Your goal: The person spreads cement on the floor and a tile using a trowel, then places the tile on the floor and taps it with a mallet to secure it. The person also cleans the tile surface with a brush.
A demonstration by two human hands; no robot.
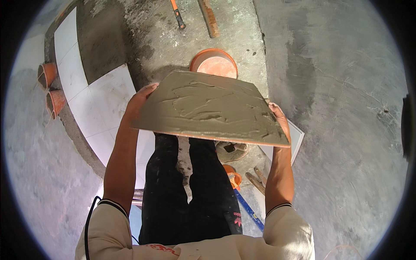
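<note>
A large tile, its upper face spread with wet grey-brown mortar, is held up in front of my legs. My left hand grips its left edge, thumb along the rim and the other fingers hidden underneath. At the opposite edge, my right hand clasps the tile, with fingertips showing at the rim. The mortar lies in uneven ridges, and the near edge shows the reddish tile body. To the left on the floor are laid white tiles, bordering a patch of dark mortar bed.
Beyond the tile sits an orange basin. A hammer and a wooden bar lie farther off. Two orange buckets stand at far left. White tiles are stacked at right, near a blue level and wood pieces.
</note>
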